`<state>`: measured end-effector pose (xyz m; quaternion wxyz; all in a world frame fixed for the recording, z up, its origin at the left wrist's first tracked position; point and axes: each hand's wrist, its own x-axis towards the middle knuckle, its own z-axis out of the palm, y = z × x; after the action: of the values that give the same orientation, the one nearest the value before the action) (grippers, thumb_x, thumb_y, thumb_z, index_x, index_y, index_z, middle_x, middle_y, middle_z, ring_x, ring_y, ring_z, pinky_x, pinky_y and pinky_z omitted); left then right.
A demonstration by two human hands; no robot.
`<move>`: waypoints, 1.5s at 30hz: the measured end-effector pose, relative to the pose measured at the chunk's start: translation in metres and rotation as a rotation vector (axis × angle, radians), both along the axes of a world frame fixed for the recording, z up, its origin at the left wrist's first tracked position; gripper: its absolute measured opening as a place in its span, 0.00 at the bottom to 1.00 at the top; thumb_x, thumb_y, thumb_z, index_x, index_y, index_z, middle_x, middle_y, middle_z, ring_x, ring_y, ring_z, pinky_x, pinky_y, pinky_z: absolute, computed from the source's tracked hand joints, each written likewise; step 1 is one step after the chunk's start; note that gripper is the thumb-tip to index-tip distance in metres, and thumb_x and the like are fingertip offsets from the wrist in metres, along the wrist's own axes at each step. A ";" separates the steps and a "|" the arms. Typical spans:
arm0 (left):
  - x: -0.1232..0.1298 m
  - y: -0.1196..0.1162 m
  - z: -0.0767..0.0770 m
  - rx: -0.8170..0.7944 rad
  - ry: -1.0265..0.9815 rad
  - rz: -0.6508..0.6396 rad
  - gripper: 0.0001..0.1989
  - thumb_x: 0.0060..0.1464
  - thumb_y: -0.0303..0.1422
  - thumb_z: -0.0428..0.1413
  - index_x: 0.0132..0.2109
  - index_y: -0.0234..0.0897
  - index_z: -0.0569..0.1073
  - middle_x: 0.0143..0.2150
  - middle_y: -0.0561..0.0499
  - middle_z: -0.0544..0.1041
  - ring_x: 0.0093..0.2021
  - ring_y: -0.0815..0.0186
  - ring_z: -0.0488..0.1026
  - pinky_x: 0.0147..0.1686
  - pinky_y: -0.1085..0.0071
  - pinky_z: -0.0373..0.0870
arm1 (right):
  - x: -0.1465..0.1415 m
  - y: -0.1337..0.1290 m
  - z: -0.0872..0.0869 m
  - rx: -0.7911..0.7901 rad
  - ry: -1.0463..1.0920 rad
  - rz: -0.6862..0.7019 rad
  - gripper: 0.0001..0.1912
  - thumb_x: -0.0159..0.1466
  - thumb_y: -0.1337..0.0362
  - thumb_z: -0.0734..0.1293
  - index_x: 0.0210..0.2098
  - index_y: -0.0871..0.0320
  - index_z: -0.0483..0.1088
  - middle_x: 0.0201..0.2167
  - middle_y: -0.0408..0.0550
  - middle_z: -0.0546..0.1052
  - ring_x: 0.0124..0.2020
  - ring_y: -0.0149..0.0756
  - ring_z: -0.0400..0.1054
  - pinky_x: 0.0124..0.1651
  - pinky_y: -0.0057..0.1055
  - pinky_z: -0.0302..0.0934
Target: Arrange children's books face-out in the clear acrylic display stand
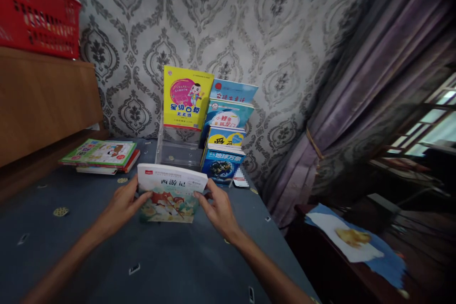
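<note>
Between my two hands a white-topped paperback book point(171, 194) is held upright, its illustrated cover facing me. My left hand point(125, 202) grips its left edge, thumb on the front cover. My right hand point(218, 206) holds the right edge in the same way; the fingers behind the book are hidden. Just beyond it stands a clear stepped book rack point(178, 154). A yellow book point(187, 99) leans upright at the rack's back left. On its right side several books stand in tiers, with a blue book point(221, 166) in front.
A small stack of books point(99, 153) lies at the left of the dark cloth-covered table point(117, 266). A red basket point(39, 14) sits on a wooden cabinet point(46, 99). Beside the rack is a phone-like item point(241, 179). A purple curtain point(342, 90) hangs at right.
</note>
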<state>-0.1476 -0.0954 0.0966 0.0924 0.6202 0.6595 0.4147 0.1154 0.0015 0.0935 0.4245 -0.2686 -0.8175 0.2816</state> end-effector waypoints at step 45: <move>-0.028 0.111 0.152 0.420 0.169 0.096 0.22 0.56 0.38 0.58 0.55 0.33 0.70 0.39 0.45 0.75 0.42 0.54 0.74 0.48 0.57 0.70 | -0.035 0.117 0.167 0.475 0.022 -0.099 0.12 0.66 0.62 0.66 0.49 0.53 0.67 0.40 0.49 0.78 0.40 0.42 0.72 0.39 0.38 0.71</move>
<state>-0.1757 0.0157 0.2482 -0.1138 0.6263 0.5928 0.4934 0.0809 0.1188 0.2600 0.4979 -0.1980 -0.8419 0.0633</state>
